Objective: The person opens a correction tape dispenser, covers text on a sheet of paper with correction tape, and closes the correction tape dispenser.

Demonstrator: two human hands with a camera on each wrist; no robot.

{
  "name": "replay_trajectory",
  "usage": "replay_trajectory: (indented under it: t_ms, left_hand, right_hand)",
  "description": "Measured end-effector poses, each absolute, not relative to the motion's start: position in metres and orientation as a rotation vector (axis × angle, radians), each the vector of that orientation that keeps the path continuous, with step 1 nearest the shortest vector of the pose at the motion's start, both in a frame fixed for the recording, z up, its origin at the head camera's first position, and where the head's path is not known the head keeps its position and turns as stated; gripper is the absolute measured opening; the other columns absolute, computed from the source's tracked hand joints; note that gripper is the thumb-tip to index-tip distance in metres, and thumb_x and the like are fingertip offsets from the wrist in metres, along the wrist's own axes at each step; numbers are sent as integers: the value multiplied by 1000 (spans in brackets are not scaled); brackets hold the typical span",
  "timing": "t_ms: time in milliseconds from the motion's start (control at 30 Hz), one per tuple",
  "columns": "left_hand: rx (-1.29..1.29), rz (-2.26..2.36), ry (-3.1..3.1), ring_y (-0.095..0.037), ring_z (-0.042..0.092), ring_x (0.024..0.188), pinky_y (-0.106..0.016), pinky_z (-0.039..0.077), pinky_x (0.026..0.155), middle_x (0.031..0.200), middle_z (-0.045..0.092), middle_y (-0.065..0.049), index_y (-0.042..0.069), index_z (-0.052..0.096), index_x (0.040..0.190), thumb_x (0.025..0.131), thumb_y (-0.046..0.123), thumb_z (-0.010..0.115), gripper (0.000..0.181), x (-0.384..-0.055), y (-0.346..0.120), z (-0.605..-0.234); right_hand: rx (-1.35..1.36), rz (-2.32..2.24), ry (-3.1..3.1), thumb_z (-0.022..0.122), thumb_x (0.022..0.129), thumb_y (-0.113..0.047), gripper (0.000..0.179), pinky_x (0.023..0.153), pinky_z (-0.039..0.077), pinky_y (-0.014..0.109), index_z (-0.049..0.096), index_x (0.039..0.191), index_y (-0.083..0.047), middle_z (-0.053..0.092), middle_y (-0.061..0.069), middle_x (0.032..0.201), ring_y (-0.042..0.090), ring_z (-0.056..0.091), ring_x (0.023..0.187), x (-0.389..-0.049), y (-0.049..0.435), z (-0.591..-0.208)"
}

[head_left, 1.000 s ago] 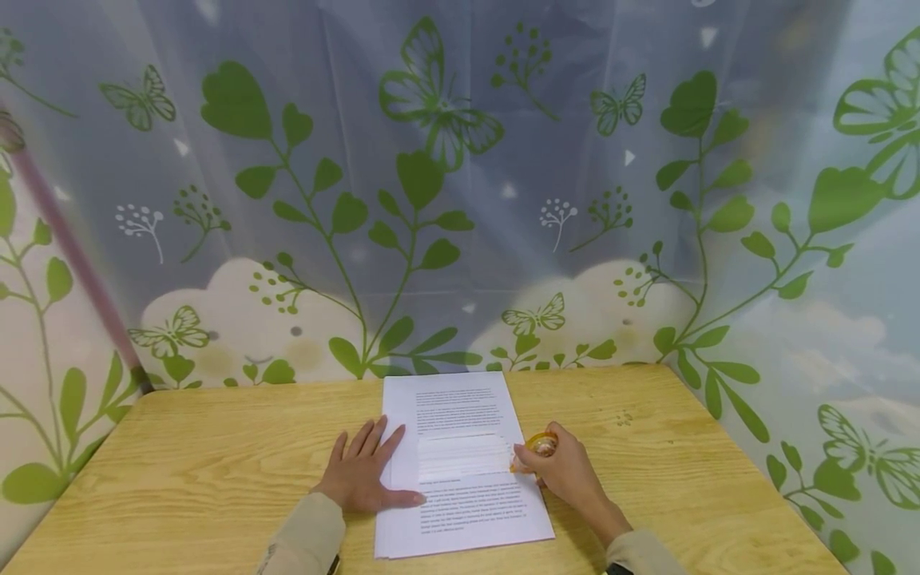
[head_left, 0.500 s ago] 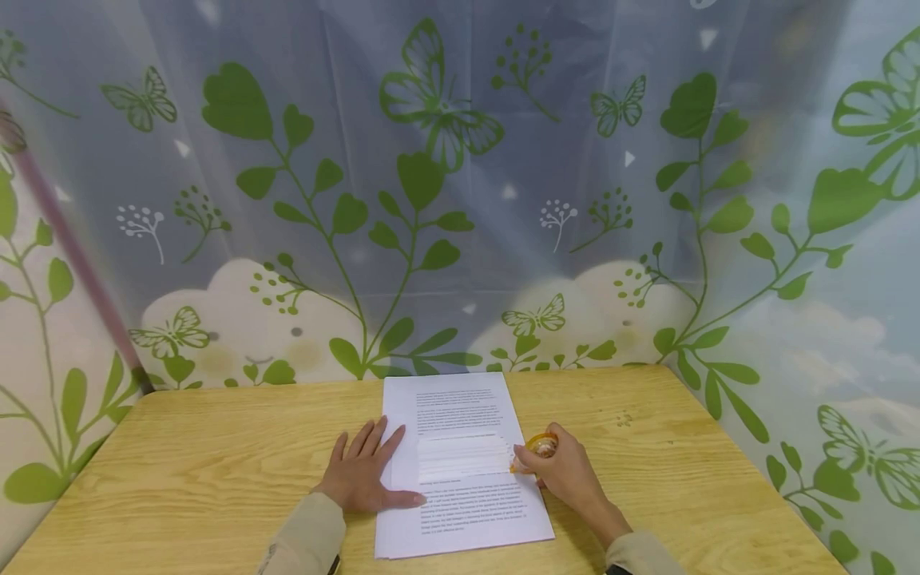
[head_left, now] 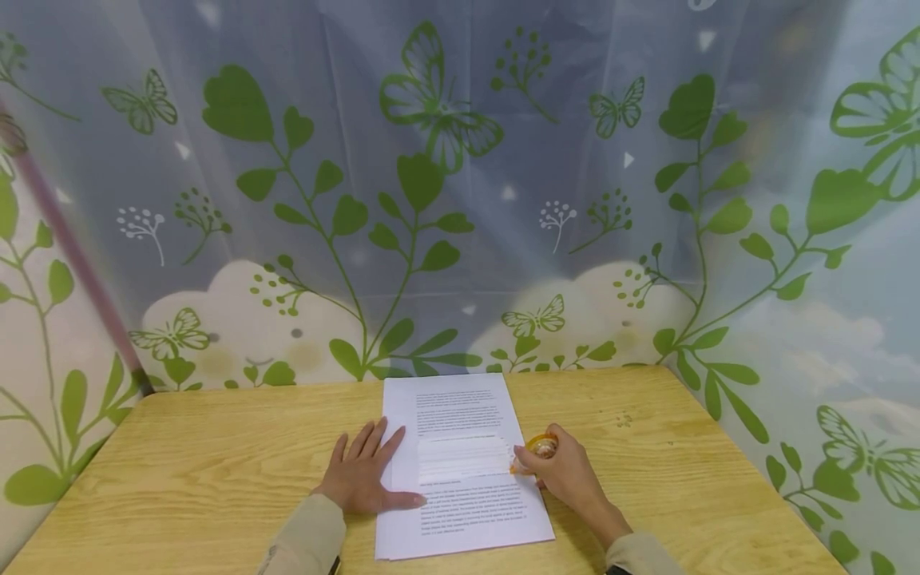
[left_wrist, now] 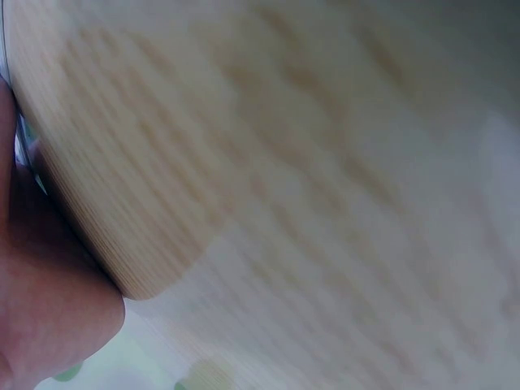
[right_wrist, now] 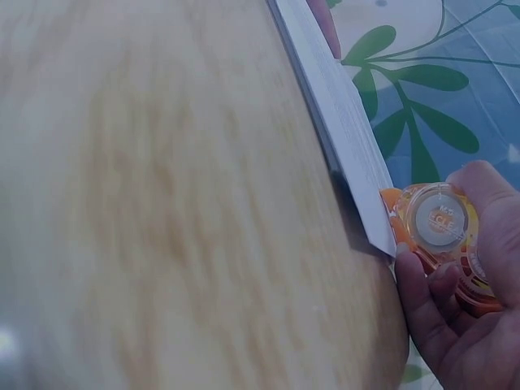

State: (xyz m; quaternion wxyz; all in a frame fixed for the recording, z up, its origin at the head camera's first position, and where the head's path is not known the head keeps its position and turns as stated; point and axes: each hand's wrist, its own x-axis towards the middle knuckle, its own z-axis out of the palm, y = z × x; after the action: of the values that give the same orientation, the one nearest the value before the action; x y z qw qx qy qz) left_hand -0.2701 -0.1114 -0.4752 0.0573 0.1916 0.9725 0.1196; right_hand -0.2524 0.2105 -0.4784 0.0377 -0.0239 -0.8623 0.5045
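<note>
A stack of printed paper (head_left: pixel 460 519) lies on the wooden table, with a white band of correction tape (head_left: pixel 460 457) covering several lines of its text. My left hand (head_left: pixel 362 471) rests on the left side of the stack, fingers spread; the left wrist view catches only part of this hand (left_wrist: pixel 57 309). In my right hand (head_left: pixel 571 475) I grip an orange, see-through correction tape dispenser (head_left: pixel 541 446), its tip at the right end of the white band. From the right wrist view, the round dispenser (right_wrist: pixel 439 219) sits between thumb and fingers beside the paper's edge (right_wrist: pixel 357 179).
The light wooden table (head_left: pixel 230 455) extends to both sides of the paper. Behind it hangs a curtain (head_left: pixel 460 239) printed with green leaves, butterflies and clouds, which also runs along the left and right sides.
Both hands, the paper and the dispenser stay in practically the same place. The head view has tilted up very slightly.
</note>
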Motion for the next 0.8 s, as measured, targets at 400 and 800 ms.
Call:
replay_trajectory:
  t_ms: [400, 800]
  left_hand:
    - [573, 353, 2939, -34, 11, 143, -60, 3, 109, 158, 13, -13, 21, 25, 152, 67, 85, 52, 111, -271, -111, -476]
    - [591, 377, 2937, -34, 10, 143, -60, 2, 109, 158, 12, -13, 19, 25, 153, 68, 85, 52, 111, -271, -112, -475]
  right_hand:
    - [-99, 1591, -2626, 74, 84, -36, 47, 48, 52, 29, 50, 101, 0, 62, 7, 70, 18, 61, 52, -253, 211, -480]
    - [-232, 1739, -2442, 72, 83, -45, 50, 45, 48, 27, 53, 100, -3, 58, 8, 72, 17, 55, 49, -255, 211, -482]
